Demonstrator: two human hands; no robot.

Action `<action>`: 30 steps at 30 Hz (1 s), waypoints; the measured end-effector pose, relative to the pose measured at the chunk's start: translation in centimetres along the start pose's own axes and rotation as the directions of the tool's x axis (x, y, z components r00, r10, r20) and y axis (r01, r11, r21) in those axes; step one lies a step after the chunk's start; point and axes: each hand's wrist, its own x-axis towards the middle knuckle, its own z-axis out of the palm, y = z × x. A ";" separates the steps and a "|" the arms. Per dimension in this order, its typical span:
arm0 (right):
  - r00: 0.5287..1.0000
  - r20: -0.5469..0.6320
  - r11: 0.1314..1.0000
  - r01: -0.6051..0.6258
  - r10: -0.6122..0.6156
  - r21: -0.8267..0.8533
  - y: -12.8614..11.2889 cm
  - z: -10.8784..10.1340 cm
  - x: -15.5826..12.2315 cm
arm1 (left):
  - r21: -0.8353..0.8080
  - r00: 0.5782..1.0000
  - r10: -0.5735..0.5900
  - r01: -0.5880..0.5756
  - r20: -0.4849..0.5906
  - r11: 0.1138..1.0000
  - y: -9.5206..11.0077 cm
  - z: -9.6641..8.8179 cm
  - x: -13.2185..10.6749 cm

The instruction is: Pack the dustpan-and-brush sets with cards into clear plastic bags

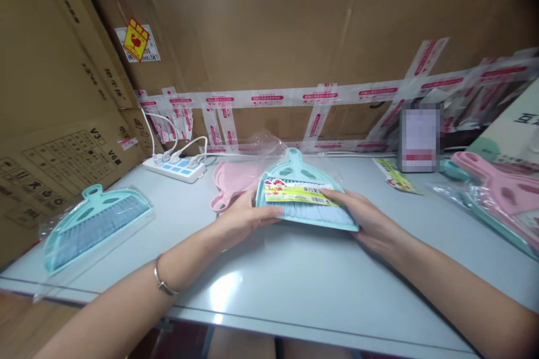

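Observation:
A teal dustpan-and-brush set (295,174) lies at the middle of the grey table (311,286), with a yellow and white printed label (297,193) across it and a clear plastic bag (263,143) behind it. My left hand (244,217) grips its left edge, thumb over the brush bristles. My right hand (366,219) holds its right edge, fingers laid on the label's end. A pink dustpan (231,182) lies just behind my left hand.
A second teal set in a clear bag (95,224) sits at the left edge. A white power strip (174,167) with cables is at the back left. Pink and teal sets (501,196) lie right, beside a loose label (398,176). Cardboard walls surround the table.

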 end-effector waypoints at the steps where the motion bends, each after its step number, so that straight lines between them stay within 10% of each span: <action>1: 1.000 0.013 1.000 -0.010 0.010 0.007 0.0 -0.1 0.1 | -0.007 1.000 0.009 -0.009 -0.006 1.000 -0.2 -0.2 0.1; 12: 0.915 0.395 0.997 0.070 -0.076 0.029 -1.1 -1.6 -1.3 | -0.100 0.987 -0.086 0.073 -0.132 0.992 0.3 -0.4 0.5; 21: 0.998 0.057 1.000 -0.017 0.016 0.010 0.4 -0.6 -0.2 | 0.049 0.908 -0.158 0.192 -0.387 0.980 -0.6 -0.4 1.0; 30: 0.995 -0.035 0.995 0.097 -0.097 -0.019 0.5 -0.4 -0.3 | 0.020 0.989 -0.011 0.015 -0.151 1.000 -0.7 -0.7 0.7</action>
